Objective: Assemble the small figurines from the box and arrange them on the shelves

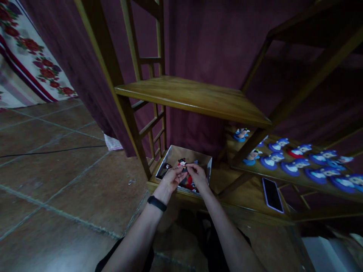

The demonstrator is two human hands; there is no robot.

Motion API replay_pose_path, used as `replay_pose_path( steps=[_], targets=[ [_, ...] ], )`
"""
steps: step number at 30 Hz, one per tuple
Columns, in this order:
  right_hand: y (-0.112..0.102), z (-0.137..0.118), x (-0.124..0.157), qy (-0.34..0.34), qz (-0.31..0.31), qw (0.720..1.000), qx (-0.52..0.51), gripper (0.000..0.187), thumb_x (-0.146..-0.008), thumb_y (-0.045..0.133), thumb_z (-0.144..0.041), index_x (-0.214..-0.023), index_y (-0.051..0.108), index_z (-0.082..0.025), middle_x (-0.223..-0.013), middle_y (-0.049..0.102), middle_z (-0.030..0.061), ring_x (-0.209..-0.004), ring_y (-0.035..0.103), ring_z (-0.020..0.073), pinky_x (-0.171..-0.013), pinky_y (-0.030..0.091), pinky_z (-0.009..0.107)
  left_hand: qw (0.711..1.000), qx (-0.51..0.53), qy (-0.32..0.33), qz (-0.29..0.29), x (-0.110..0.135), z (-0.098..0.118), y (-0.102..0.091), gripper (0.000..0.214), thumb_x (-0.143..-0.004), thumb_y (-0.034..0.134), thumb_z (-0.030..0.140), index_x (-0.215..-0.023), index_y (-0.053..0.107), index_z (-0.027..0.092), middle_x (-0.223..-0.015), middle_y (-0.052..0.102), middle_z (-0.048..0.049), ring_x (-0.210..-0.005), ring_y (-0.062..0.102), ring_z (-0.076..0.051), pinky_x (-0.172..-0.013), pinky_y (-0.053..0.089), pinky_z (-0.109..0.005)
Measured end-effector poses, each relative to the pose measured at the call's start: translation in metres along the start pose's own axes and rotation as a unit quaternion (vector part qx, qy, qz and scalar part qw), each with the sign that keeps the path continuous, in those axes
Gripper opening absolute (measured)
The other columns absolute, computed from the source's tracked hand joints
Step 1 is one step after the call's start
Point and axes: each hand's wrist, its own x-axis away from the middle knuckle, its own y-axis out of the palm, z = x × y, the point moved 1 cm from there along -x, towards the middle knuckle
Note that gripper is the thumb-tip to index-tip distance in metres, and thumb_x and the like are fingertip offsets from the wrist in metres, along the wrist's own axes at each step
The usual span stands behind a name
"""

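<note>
A small red-and-black figurine is pinched between both my hands just above a white cardboard box. My left hand, with a black band on its wrist, grips the figurine from the left. From the right, my right hand has its fingers closed on the same figurine. More small figurines lie inside the box, partly hidden by my hands. The box rests on the lowest board of a wooden shelf unit.
A bare wooden shelf juts out above the box. Several blue figurines lie in rows on a lower shelf to the right, with a phone on the board beneath. Tiled floor and a black cable are at left; dark red curtain behind.
</note>
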Motion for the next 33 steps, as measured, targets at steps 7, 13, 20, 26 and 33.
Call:
replay_pose_path(
  steps=[7,13,20,26,33],
  targets=[
    [-0.009,-0.019,0.011,-0.115,-0.013,0.985,0.127,0.021,-0.083,0.046,-0.026,-0.085,0.066,-0.022,-0.094,0.063,0.004,-0.085,0.058,0.0149,-0.081,0.043,0.028,1.0,0.025,-0.013,-0.011,0.002,-0.006,-0.001,0.011,-0.076,0.054,-0.001,-0.074,0.06,0.008,-0.069,0.066,-0.0056,-0.058,0.061,-0.008,-0.059,0.053,-0.019],
    [-0.014,-0.03,0.013,-0.117,-0.047,0.982,0.144,0.023,-0.084,0.043,-0.026,-0.085,0.066,-0.022,-0.084,0.064,0.0013,-0.079,0.058,0.0141,-0.076,0.043,0.025,0.999,-0.01,-0.035,-0.006,0.004,-0.002,-0.003,0.01,-0.076,0.055,-0.001,-0.074,0.061,0.007,-0.067,0.065,-0.0062,-0.056,0.062,-0.009,-0.052,0.051,-0.016],
    [-0.014,-0.033,0.009,-0.071,-0.078,0.99,0.096,0.023,-0.083,0.047,-0.034,-0.086,0.067,-0.023,-0.085,0.064,0.0013,-0.075,0.058,0.0141,-0.071,0.044,0.025,0.995,-0.072,-0.055,-0.03,0.004,0.012,-0.007,0.008,-0.076,0.057,0.003,-0.077,0.064,0.007,-0.067,0.067,-0.0086,-0.06,0.065,-0.011,-0.05,0.05,-0.014],
    [-0.024,-0.037,0.01,-0.112,-0.094,0.967,0.209,0.024,-0.086,0.045,-0.034,-0.089,0.067,-0.024,-0.087,0.064,0.0021,-0.082,0.058,0.0145,-0.076,0.042,0.025,0.992,-0.121,-0.02,-0.018,0.005,0.014,-0.004,0.008,-0.07,0.063,0.003,-0.074,0.066,0.009,-0.067,0.067,-0.0058,-0.057,0.063,-0.011,-0.055,0.053,-0.018],
    [-0.026,-0.041,0.016,-0.13,-0.132,0.891,0.415,0.027,-0.09,0.04,-0.034,-0.093,0.065,-0.028,-0.094,0.066,0.0025,-0.081,0.06,0.0152,-0.07,0.038,0.025,0.988,-0.154,-0.005,-0.012,0.01,0.011,-0.004,0.006,-0.067,0.068,0.004,-0.07,0.067,0.009,-0.065,0.067,-0.0064,-0.056,0.062,-0.01,-0.059,0.055,-0.022]
  ],
)
